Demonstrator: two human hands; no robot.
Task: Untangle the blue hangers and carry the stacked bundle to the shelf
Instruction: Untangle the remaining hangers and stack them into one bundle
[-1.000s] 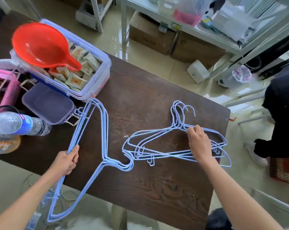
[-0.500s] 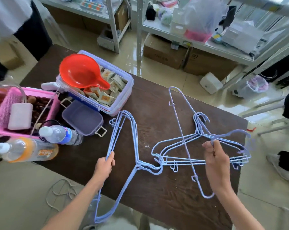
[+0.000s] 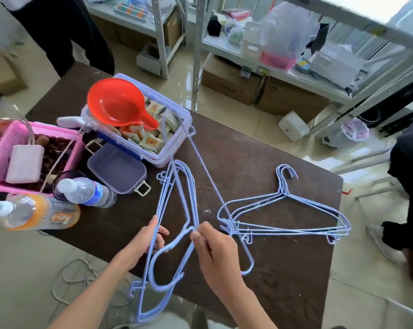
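1. The left hand [image 3: 150, 241] is curling its fingers around one wire arm of a bundle of blue hangers [image 3: 177, 210], which is standing on edge over the near side of the dark wood-grain table [image 3: 283, 281] and hanging past its front edge.
2. The right hand [image 3: 212, 252] is pinching thin blue wire between thumb and fingertips just beside that bundle, where its hooks are curling; a single loose hanger [image 3: 207, 176] is running as a long straight line from near this hand up toward the clear box.
3. A second stack of blue hangers [image 3: 283, 217] is lying flat on the table to the right, hooks pointing away, its left corner crossing the single hanger's wire.
4. All the hangers are looking like thin coated wire with small clip loops on the lower bars.
5. A clear plastic box [image 3: 177, 148] is holding small printed sachets, their writing too small to read, and a glossy red plastic scoop [image 3: 117, 106] is resting across it.
6. A purple lidded container [image 3: 116, 168] with a wire latch is sitting just in front of that box.
7. A pink mesh basket [image 3: 1, 153] is sitting at the far left.
8. Two plastic bottles are lying near it: one with a blue label [image 3: 89, 192], one with an orange label [image 3: 34, 213]; the lettering is blurring beyond reading.
9. Cardboard cartons [image 3: 229, 84] under the metal shelf [image 3: 272, 67] are showing faint print that cannot be made out.
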